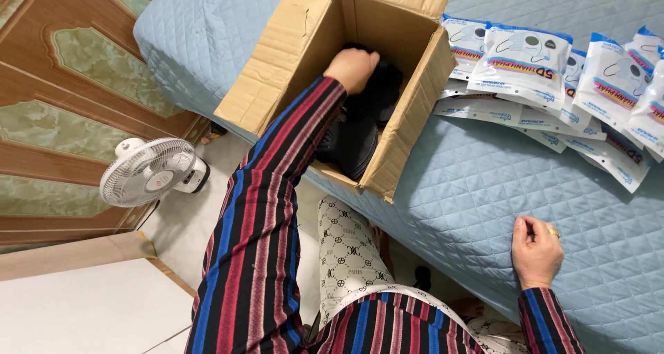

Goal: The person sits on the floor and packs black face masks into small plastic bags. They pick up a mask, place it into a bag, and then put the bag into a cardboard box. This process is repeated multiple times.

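This was a bedroom in a home. A bed covered with a pale blue quilted bedspread (484, 188) filled most of the view, beside a carved wooden wall panel with green marbled insets (62, 84). A small white electric fan (149, 171) stood on the light tiled floor (187, 236).
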